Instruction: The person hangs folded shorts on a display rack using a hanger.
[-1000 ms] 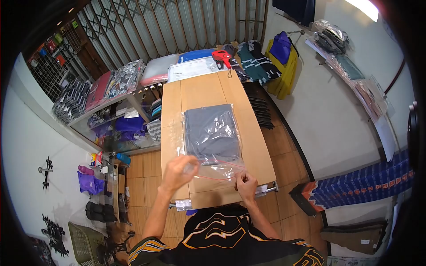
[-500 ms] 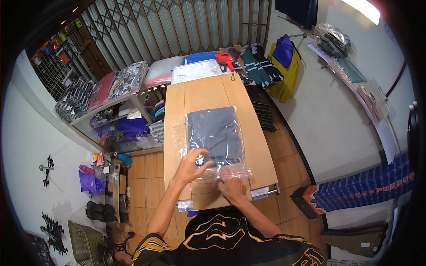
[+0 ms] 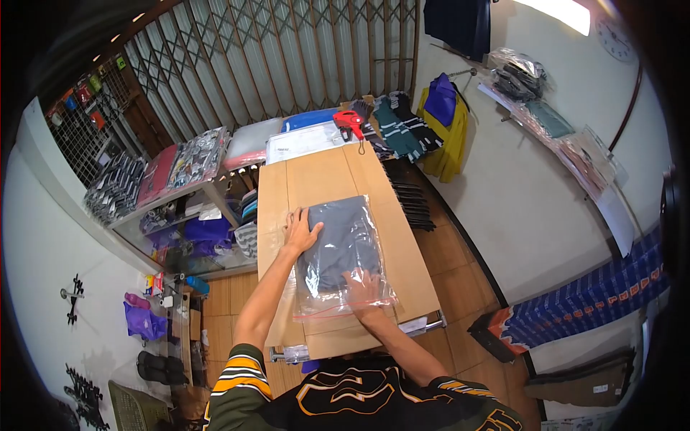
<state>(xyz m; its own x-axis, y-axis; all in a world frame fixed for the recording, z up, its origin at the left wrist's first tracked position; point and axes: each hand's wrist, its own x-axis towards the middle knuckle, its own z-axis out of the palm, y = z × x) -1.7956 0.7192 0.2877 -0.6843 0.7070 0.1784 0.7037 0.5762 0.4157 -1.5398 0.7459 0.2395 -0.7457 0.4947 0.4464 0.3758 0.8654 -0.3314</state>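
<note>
A folded dark grey garment (image 3: 334, 233) lies in a clear plastic bag (image 3: 313, 305) with a red line along its near end. My left hand (image 3: 300, 231) rests on the far left part of the bag, fingers spread, touching the garment's left edge. Inside the bag's near end is my right hand (image 3: 364, 289), seen through the plastic against the garment's lower part. Its fingers look stretched out, though glare blurs them. Both hands are above a cardboard-covered table (image 3: 316, 172).
A red tape dispenser (image 3: 350, 123) sits beyond the cardboard, beside white papers (image 3: 305, 146). Bagged clothes (image 3: 198, 158) lie on a glass cabinet to the left. Gloves (image 3: 402, 133) lie at the back right. A blue box (image 3: 575, 294) stands on the right.
My left hand has moved from the bag's near part up to its far left side. My right hand has gone from the near edge into the bag. The view has shifted slightly.
</note>
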